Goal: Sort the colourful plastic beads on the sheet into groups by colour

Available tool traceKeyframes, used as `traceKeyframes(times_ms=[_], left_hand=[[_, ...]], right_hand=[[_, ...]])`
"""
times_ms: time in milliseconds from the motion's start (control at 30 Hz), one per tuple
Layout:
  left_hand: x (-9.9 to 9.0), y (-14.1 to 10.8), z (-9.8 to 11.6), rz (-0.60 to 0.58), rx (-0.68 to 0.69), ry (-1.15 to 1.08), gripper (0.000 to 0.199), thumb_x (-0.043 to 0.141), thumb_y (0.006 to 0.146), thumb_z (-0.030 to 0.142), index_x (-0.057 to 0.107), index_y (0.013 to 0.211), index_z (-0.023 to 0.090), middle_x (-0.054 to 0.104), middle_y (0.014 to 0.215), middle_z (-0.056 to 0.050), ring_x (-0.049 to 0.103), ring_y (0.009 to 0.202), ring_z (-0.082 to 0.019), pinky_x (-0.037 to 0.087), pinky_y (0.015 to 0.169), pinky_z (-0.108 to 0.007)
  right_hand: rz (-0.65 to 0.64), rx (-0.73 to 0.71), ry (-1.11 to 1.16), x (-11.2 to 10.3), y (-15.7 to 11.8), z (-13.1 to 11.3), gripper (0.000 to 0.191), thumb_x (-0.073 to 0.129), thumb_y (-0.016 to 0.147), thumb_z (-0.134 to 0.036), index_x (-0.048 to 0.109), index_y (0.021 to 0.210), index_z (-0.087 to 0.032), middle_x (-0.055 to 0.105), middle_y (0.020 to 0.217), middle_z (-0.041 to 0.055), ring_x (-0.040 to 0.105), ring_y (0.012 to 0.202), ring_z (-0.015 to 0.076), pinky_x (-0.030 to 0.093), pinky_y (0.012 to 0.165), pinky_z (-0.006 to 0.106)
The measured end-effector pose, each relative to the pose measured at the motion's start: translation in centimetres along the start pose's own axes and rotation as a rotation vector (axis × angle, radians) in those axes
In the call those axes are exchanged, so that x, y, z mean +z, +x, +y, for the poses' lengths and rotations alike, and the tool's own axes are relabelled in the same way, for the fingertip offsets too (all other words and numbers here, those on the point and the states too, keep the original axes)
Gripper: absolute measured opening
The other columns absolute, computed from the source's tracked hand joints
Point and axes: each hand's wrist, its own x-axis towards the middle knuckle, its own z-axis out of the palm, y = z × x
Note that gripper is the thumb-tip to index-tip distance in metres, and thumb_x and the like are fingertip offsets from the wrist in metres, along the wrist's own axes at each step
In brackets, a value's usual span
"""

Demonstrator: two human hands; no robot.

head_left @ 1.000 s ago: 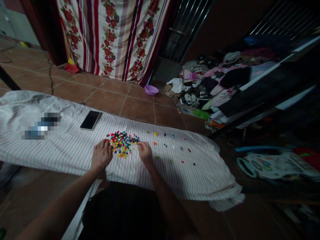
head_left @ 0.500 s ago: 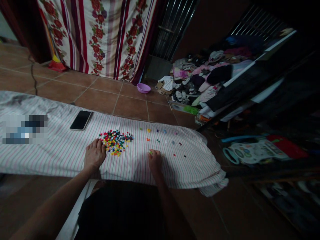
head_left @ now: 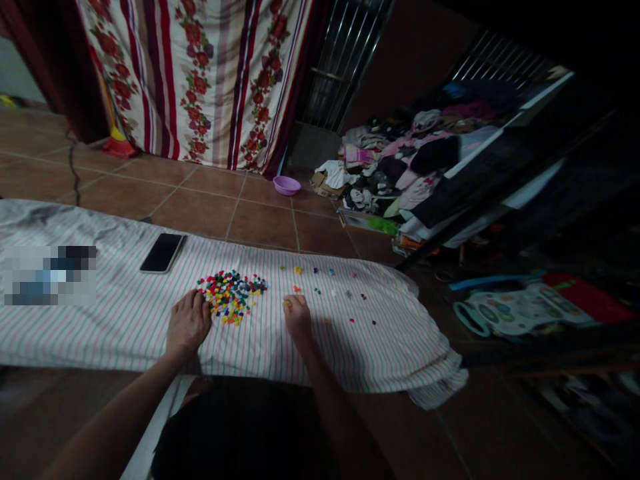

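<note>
Right hand (head_left: 299,316): one tiny yellow-green piece (head_left: 287,303), pinched. Left hand (head_left: 189,321): beside multicoloured heap of small pieces (head_left: 231,292), grip unclear.

I can read no text, label, brand, number or sign anywhere in front of me. My phone (head_left: 163,253) shows only a dark screen. Any marks on the pale board (head_left: 510,310) to my right are too small and dim for me to make out, the box (head_left: 325,186) beyond is just as illegible, and the patch (head_left: 50,275) at my left is blurred into blocks.
</note>
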Motion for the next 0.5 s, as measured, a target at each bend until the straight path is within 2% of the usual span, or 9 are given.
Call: traceKeyframes(times_ms=[200,367,500], left_hand=[[0.2,0.0,-0.1,-0.016,0.000,0.006,0.034,0.033,0.093,0.032,0.057,0.109,0.014,0.057,0.127,-0.018,0.055,0.112,-0.029,0.042,0.091,-0.043],[0.3,0.1,-0.1,0.006,-0.003,0.007,0.035,0.033,0.093,0.032,0.057,0.111,0.013,0.057,0.127,-0.019,0.056,0.111,-0.028,0.042,0.091,-0.043],[0.2,0.1,-0.1,0.018,-0.002,-0.002,0.035,0.032,0.094,0.032,0.057,0.111,0.013,0.059,0.125,-0.018,0.056,0.110,-0.027,0.042,0.091,-0.043]], right_hand=[[-0.002,0.027,-0.022,0.7,3.4,-2.2,0.025,0.047,0.080,-0.010,0.069,0.089,-0.019,0.062,0.093,0.0063,0.059,0.084,0.0157,0.048,0.081,0.025],[-0.085,-0.063,-0.001,2.6,2.8,-4.1,0.030,0.045,0.077,-0.004,0.068,0.085,-0.021,0.063,0.092,0.0043,0.059,0.090,0.0161,0.047,0.085,0.026],[-0.104,-0.058,0.021,3.8,2.3,-4.6,0.036,0.044,0.074,0.000,0.069,0.089,-0.022,0.064,0.094,0.0035,0.060,0.092,0.0163,0.047,0.086,0.026]])
